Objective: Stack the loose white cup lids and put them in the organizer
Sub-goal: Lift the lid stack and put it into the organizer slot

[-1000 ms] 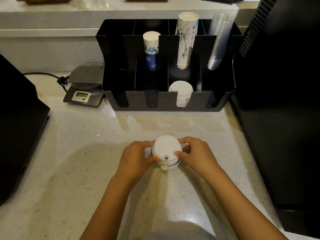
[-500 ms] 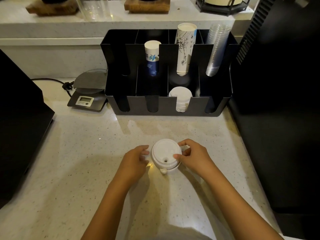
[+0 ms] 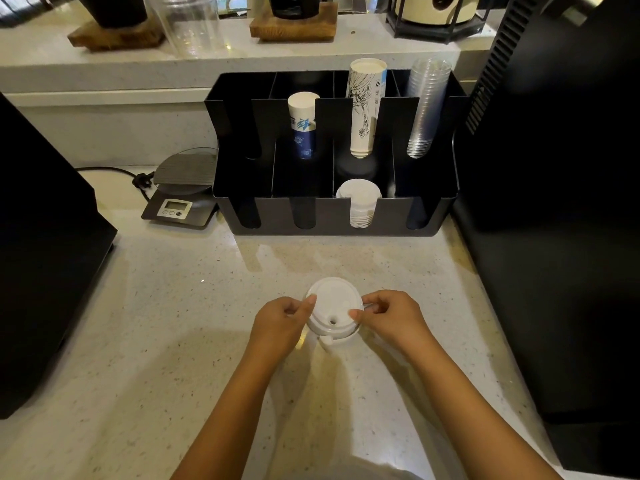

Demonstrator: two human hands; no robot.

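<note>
A stack of white cup lids [image 3: 332, 306] sits on the speckled counter in front of me, its top lid showing a small sip hole. My left hand [image 3: 282, 323] pinches the stack's left rim with thumb and fingers. My right hand [image 3: 389, 318] grips its right side. The black organizer [image 3: 332, 221] stands beyond, at the counter's back. Its third front slot holds another stack of white lids [image 3: 358, 202]; the other front slots look dark and I see nothing in them.
The organizer's rear slots hold blue-print paper cups [image 3: 303, 128], tall white paper cups [image 3: 365, 105] and clear plastic cups [image 3: 424, 109]. A digital scale [image 3: 181, 190] sits left of it. Black machines flank the counter at left [image 3: 45, 258] and right [image 3: 554, 202].
My left hand let go of the stack briefly and has come back to grip its left rim. The view has tilted up, showing more of the back shelf.
</note>
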